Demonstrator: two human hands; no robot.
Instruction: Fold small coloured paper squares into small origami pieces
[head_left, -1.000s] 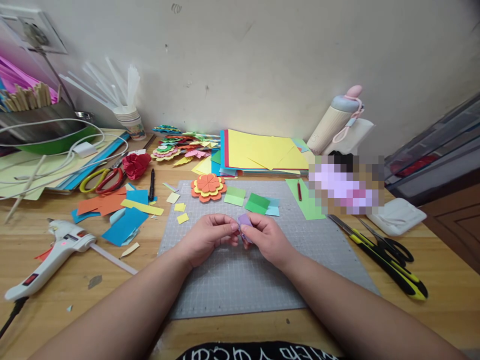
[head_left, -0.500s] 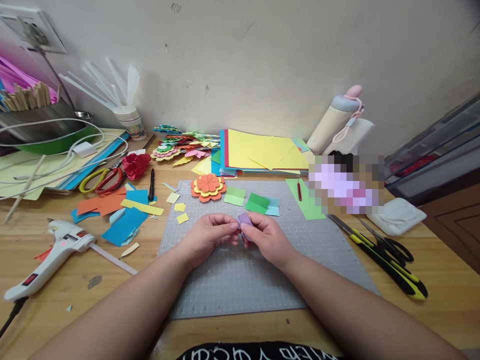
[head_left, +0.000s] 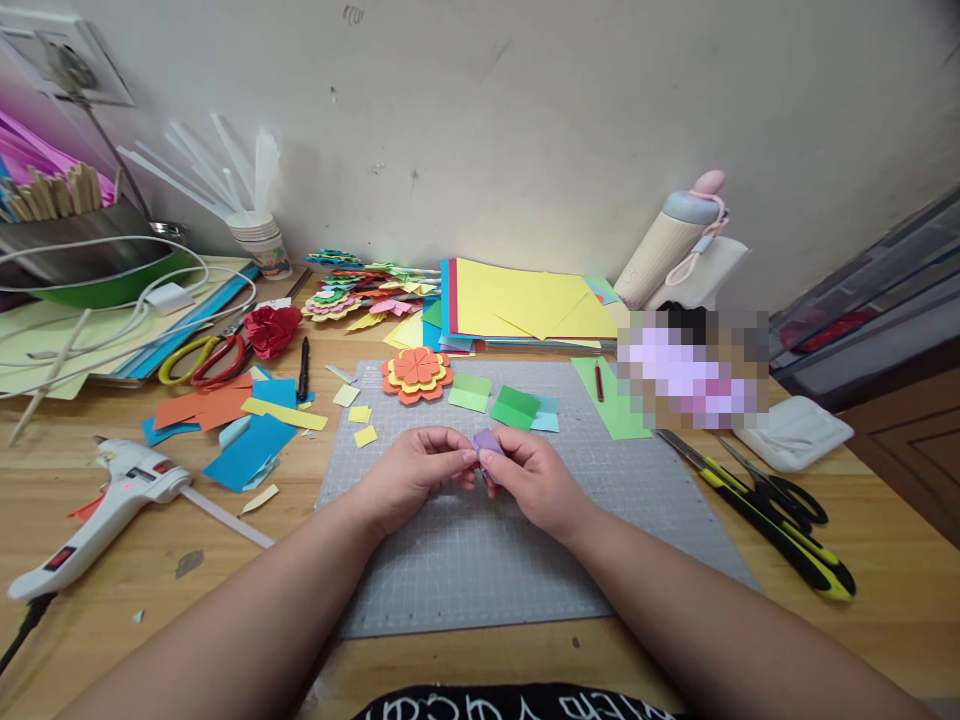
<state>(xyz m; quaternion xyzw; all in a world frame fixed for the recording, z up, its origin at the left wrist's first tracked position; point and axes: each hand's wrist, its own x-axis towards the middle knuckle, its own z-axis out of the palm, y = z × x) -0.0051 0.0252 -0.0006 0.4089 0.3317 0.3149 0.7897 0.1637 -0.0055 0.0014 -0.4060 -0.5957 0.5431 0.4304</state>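
Between my two hands, a small folded piece of purple paper (head_left: pixel 489 441) is held just above the grey cutting mat (head_left: pixel 480 580). My left hand (head_left: pixel 426 466) pinches its left edge with thumb and fingertips. Thumb and fingers of my right hand (head_left: pixel 534 474) close on it from the right, hiding its lower part. Just beyond lie a creased light green paper (head_left: pixel 470 392), a darker green one (head_left: pixel 514 407) and a pale blue one (head_left: pixel 547 413). A layered orange and yellow paper flower (head_left: pixel 417 375) rests on the mat's far left, near several small yellow squares (head_left: pixel 365 436).
To the left are a glue gun (head_left: pixel 112 510), blue and orange paper scraps (head_left: pixel 251 452), a black pen (head_left: pixel 304 370) and scissors (head_left: pixel 202 360). Stacked coloured sheets (head_left: pixel 532 300) lie at the back. A utility knife (head_left: pixel 780 530) and black scissors (head_left: pixel 784 497) lie on the right.
The purple paper has tilted slightly between my fingers and shifted a little left. Both hands stay in nearly the same place; everything else is unmoved.
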